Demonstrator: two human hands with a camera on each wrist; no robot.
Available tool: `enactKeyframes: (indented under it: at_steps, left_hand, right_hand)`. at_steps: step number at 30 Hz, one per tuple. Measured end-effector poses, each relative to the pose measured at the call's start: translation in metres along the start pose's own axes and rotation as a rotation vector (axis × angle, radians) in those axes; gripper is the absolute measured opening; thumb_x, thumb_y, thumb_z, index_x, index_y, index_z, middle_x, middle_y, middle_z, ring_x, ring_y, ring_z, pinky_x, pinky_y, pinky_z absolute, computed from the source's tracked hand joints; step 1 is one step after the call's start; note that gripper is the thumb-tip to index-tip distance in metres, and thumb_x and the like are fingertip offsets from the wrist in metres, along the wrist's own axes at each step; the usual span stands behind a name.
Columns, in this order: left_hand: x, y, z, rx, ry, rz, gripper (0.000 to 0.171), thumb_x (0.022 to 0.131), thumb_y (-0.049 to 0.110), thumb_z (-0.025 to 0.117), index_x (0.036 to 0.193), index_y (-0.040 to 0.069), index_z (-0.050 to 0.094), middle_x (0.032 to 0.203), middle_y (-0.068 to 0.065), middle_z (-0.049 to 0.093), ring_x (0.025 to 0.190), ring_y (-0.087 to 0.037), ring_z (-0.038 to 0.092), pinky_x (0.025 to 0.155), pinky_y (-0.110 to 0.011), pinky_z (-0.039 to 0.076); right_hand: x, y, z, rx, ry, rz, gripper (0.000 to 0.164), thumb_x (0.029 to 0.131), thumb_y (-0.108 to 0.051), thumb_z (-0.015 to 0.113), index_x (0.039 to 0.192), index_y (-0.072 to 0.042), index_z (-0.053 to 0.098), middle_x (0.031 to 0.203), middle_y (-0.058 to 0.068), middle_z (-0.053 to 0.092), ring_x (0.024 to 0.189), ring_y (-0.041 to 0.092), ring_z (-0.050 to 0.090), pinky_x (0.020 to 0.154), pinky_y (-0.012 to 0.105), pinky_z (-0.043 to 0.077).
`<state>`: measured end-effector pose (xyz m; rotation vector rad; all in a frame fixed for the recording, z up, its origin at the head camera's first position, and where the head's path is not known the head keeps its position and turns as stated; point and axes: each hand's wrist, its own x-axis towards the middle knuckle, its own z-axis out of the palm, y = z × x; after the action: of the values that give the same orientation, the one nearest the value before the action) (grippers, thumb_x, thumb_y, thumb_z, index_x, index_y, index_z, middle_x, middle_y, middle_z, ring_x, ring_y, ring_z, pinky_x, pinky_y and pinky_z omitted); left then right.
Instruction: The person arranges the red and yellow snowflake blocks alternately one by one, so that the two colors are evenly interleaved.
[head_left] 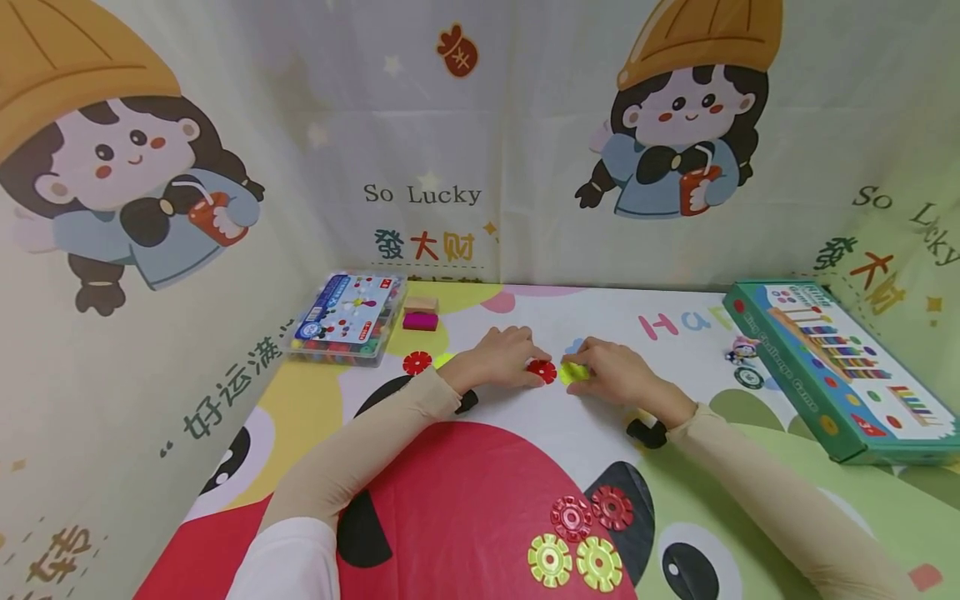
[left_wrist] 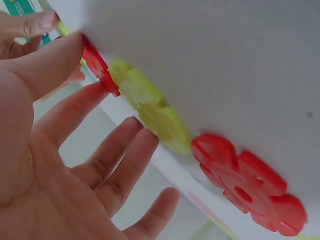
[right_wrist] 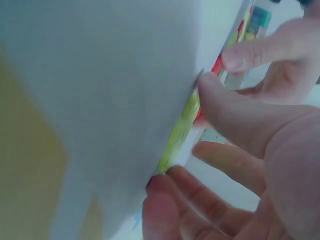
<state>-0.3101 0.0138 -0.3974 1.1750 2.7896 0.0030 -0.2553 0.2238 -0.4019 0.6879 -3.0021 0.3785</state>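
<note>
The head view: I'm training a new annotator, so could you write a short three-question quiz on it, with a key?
1. Open question: What colour is the disc that the right hand pinches?
2. True or false: The green box lies to the right of the clear case.
3. Count: How many discs are in the near cluster of discs?

Key:
1. Yellow.
2. True.
3. Four, two red and two yellow.
</note>
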Motion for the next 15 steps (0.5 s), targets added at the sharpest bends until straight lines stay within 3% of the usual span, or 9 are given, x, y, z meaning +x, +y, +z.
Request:
enactKeyframes:
  at_steps: [3, 5, 8, 12, 15]
  left_hand:
    - [0.001, -0.001, -0.003, -0.021, -0.004, 0.011, 0.044, 0.086, 0.049, 0.062, 0.127, 0.035, 0.059, 0.104, 0.003, 0.053, 0.096, -0.012, 0.047, 0.079, -0.036, 0.037]
    - [0.003, -0.001, -0.005, -0.027, -0.006, 0.018, 0.042, 0.087, 0.05, 0.059, 0.126, 0.034, 0.06, 0.104, 0.004, 0.054, 0.096, -0.012, 0.047, 0.08, -0.037, 0.037]
    - [0.009, 0.001, -0.004, -0.025, -0.004, 0.041, 0.043, 0.087, 0.053, 0.058, 0.126, 0.034, 0.059, 0.106, 0.004, 0.055, 0.097, -0.012, 0.048, 0.081, -0.038, 0.037]
    - [0.017, 0.007, -0.002, -0.024, -0.003, 0.097, 0.051, 0.086, 0.056, 0.059, 0.132, 0.034, 0.054, 0.116, 0.004, 0.055, 0.102, -0.014, 0.047, 0.082, -0.038, 0.038]
    - [0.023, 0.013, 0.0, -0.024, 0.001, 0.134, 0.054, 0.086, 0.055, 0.059, 0.136, 0.034, 0.05, 0.125, 0.003, 0.052, 0.109, -0.014, 0.046, 0.085, -0.037, 0.038]
  right_hand:
    - [-0.009, -0.008, 0.001, -0.015, 0.031, 0.007, 0.056, 0.071, -0.042, 0.08, 0.119, -0.016, 0.068, 0.102, 0.007, 0.062, 0.081, 0.014, 0.055, 0.063, 0.026, 0.047]
    - [-0.018, -0.017, 0.002, -0.002, 0.05, -0.033, 0.054, 0.071, -0.043, 0.081, 0.117, -0.018, 0.069, 0.1, 0.004, 0.061, 0.08, 0.012, 0.054, 0.065, 0.024, 0.048]
    - [-0.04, -0.04, 0.003, 0.044, 0.006, -0.174, 0.05, 0.072, -0.046, 0.078, 0.115, -0.022, 0.069, 0.096, -0.004, 0.06, 0.079, 0.005, 0.05, 0.066, 0.021, 0.045]
    - [-0.079, -0.077, 0.005, 0.136, -0.199, -0.43, 0.058, 0.075, -0.061, 0.068, 0.125, -0.033, 0.06, 0.103, -0.014, 0.055, 0.09, -0.004, 0.047, 0.071, 0.015, 0.043]
    - [-0.101, -0.097, 0.008, 0.114, -0.257, -0.594, 0.062, 0.075, -0.071, 0.058, 0.129, -0.04, 0.054, 0.108, -0.017, 0.05, 0.098, -0.005, 0.044, 0.076, 0.014, 0.041]
